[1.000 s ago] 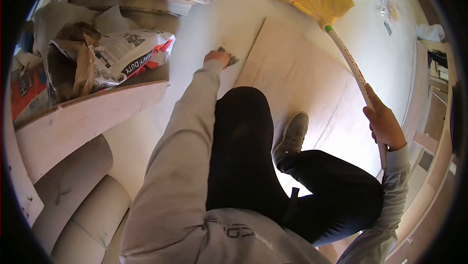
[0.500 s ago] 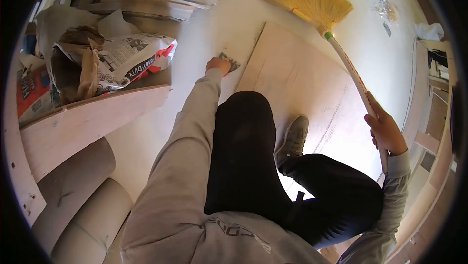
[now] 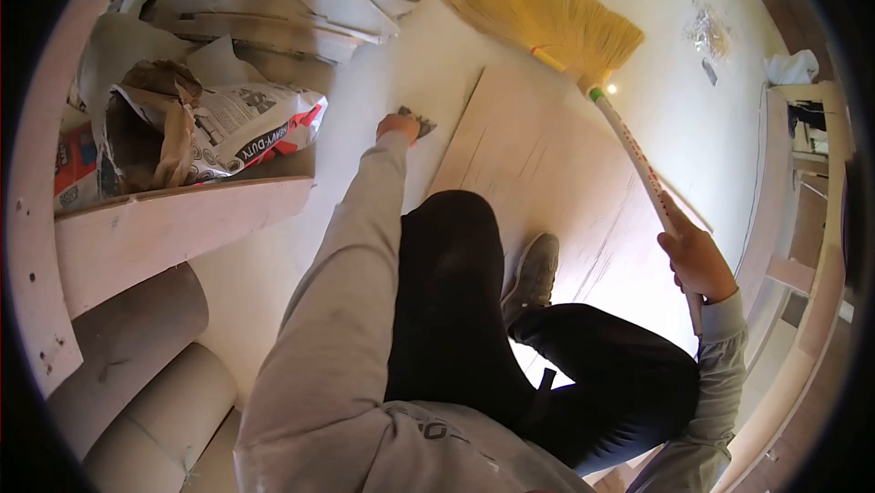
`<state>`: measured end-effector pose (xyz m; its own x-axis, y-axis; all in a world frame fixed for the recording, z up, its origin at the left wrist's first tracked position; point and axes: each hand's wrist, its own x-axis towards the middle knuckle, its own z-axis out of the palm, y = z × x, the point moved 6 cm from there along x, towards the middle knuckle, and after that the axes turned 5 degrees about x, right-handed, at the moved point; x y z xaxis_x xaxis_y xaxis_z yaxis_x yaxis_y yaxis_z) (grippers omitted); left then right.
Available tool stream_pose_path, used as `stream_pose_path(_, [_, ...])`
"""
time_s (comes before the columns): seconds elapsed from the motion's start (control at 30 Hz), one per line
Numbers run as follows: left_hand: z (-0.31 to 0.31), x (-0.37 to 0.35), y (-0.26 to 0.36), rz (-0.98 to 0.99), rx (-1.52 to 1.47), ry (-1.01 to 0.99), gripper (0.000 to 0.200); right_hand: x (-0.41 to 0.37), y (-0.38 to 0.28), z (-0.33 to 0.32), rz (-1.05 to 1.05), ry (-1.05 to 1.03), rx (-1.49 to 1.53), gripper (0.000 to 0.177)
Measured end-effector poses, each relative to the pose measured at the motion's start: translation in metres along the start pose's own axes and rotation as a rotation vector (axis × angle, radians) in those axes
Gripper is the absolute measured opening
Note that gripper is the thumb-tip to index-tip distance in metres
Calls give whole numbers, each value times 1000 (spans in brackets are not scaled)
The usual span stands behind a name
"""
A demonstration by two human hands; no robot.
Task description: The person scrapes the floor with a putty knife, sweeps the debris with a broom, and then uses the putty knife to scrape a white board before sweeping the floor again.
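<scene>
My left hand (image 3: 397,126) is closed round a putty knife (image 3: 418,119), its greyish metal blade pointing right, low over the pale floor. Just right of the blade lies the left edge of a plywood sheet (image 3: 510,142). My right hand (image 3: 700,259) grips the white handle of a broom (image 3: 643,160). Its fan of yellow bristles (image 3: 556,24) rests on the floor beyond the sheet, with a green band where handle and bristles meet. My shoe (image 3: 531,279) is on the plywood, between the two hands.
On the left, a torn heavy-duty paper bag (image 3: 237,124) sits behind a wooden board (image 3: 182,229). Below it lie large grey rolls (image 3: 137,338). Stacked boards (image 3: 264,10) stand at the upper left. Clear crumpled plastic (image 3: 707,35) lies at the upper right; wooden framing (image 3: 825,283) runs down the right.
The view has tilted up slightly, so most things sit lower in it. My left hand with the putty knife has slid a little farther forward along the floor; the broom stays in place.
</scene>
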<state>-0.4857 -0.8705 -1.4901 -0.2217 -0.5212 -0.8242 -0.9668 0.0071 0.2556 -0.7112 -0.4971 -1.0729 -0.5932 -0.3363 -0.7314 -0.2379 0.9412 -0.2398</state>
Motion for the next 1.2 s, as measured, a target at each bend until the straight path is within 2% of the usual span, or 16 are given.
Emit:
stream_pose_path(0.03, [1, 19, 6, -34, -345, 117, 43, -3, -6, -3, -8, -4, 2, 58])
stream_pose_path(0.07, [-6, 13, 17, -23, -354, 133, 43, -4, -7, -4, -24, 10, 3, 58])
stream_pose_path(0.13, [-3, -1, 34, 41, -123, 128, 42, -7, -6, -6, 5, 4, 37, 57])
stream_pose_path(0.2, [4, -35, 18, 39, -227, 59, 44, -12, -1, -5, -9, 4, 36, 57])
stream_pose_path(0.3, [-33, -92, 17, 318, -160, 182, 37, -4, 2, -9, -32, 19, 38, 58])
stream_pose_path(0.33, [-35, -97, 11, 314, -158, 191, 37, -6, -1, -9, -41, 16, 41, 58])
stream_pose_path(0.4, [-49, -112, 2, 473, -44, 370, 24, -8, -11, -8, -78, 25, 18, 59])
stream_pose_path(0.43, [-49, -122, -8, 458, -41, 379, 24, -8, -13, -6, -89, 13, 18, 59])
stream_pose_path(0.5, [-52, -156, -18, 600, 106, 605, 17, -6, -8, -5, -74, 7, 82, 59])
stream_pose_path(0.6, [-40, -183, -64, 594, 22, 626, 17, 0, -2, -7, -78, 47, 57, 60])
stream_pose_path(0.67, [-32, -202, -100, 443, -7, 515, 19, 1, 9, -14, -96, 74, 127, 59])
stream_pose_path(0.77, [-20, -216, -165, 352, 20, 496, 26, -12, 29, -30, -153, 154, 226, 57])
stream_pose_path(0.87, [-22, -231, -206, 281, -13, 486, 32, -41, 57, -53, -463, 339, -151, 52])
stream_pose_path(0.9, [-25, -233, -216, 282, -11, 501, 33, -52, 65, -63, -485, 366, -152, 52])
stream_pose_path(1.0, [-47, -245, -216, 253, -23, 546, 33, -83, 67, -92, -428, 380, -205, 51])
stream_pose_path(1.2, [-83, -279, -161, 147, -53, 560, 38, -119, 60, -121, -607, 322, -236, 51])
